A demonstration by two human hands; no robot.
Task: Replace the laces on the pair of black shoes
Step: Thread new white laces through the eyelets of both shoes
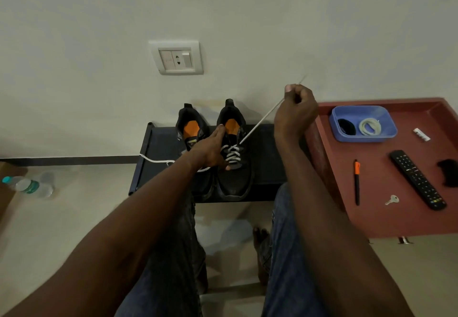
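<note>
Two black shoes with orange insoles stand side by side on a low dark stool (265,148). The right shoe (235,175) carries a white lace (260,123) threaded through its lower eyelets. My right hand (296,108) grips one end of that lace and holds it taut, up and to the right of the shoe. My left hand (210,150) lies across the right shoe's tongue with fingers stretched out, holding it down. The lace's other end (153,159) trails off the stool's left side. The left shoe (192,133) is partly hidden behind my left hand.
A red table (386,217) at the right holds a blue tub (363,123) with a coiled white lace and a black coil, a pen (357,181), a remote (417,179) and a key (392,199). A plastic bottle (28,185) lies on the floor left. My knees are below.
</note>
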